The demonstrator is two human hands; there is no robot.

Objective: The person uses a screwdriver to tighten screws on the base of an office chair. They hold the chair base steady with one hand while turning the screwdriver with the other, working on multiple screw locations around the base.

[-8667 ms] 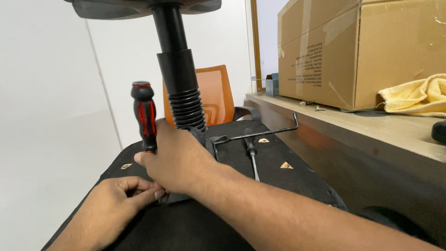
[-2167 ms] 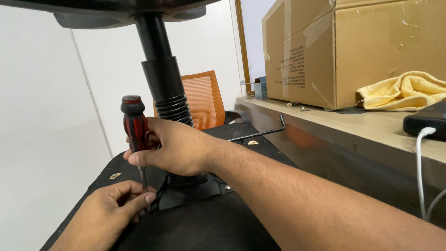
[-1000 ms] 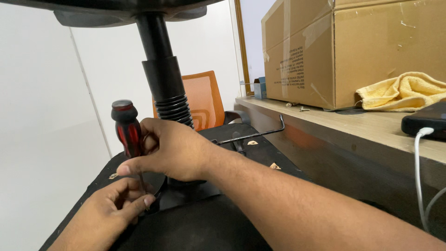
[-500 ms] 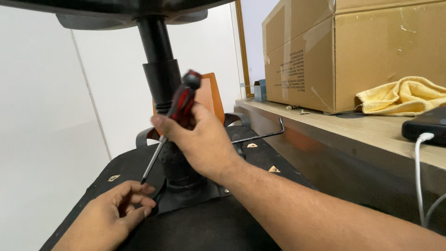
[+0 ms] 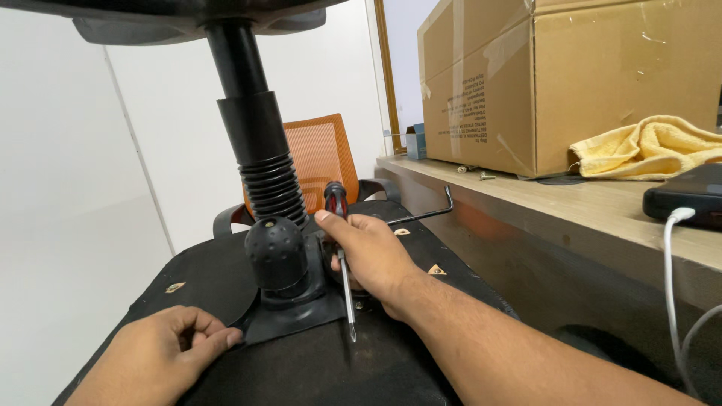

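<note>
An upturned office chair lies before me, its black seat underside [image 5: 421, 248] facing up and its black gas-lift column [image 5: 252, 128] rising from a black mounting plate [image 5: 293, 319]. My right hand [image 5: 365, 252] grips a red-and-black screwdriver [image 5: 336, 207] to the right of the column, its handle up and its shaft [image 5: 347, 297] pointing down toward me. My left hand [image 5: 162, 346] rests on the seat underside with its fingertips at the left edge of the mounting plate. A black round knob [image 5: 276, 244] sits at the column's foot.
A wooden shelf [image 5: 541, 203] runs along the right, bearing a large cardboard box [image 5: 556, 83], a yellow cloth [image 5: 647, 146], a dark device [image 5: 684, 199] with a white cable [image 5: 669, 278], and loose screws [image 5: 481, 176]. An orange mesh chair [image 5: 320, 162] stands behind. A bent metal lever [image 5: 429, 214] lies across the seat.
My right hand has carried the screwdriver from the left side of the column, lifted it off the plate, and brought it down on the right side, tip now toward me. My left hand has stayed put.
</note>
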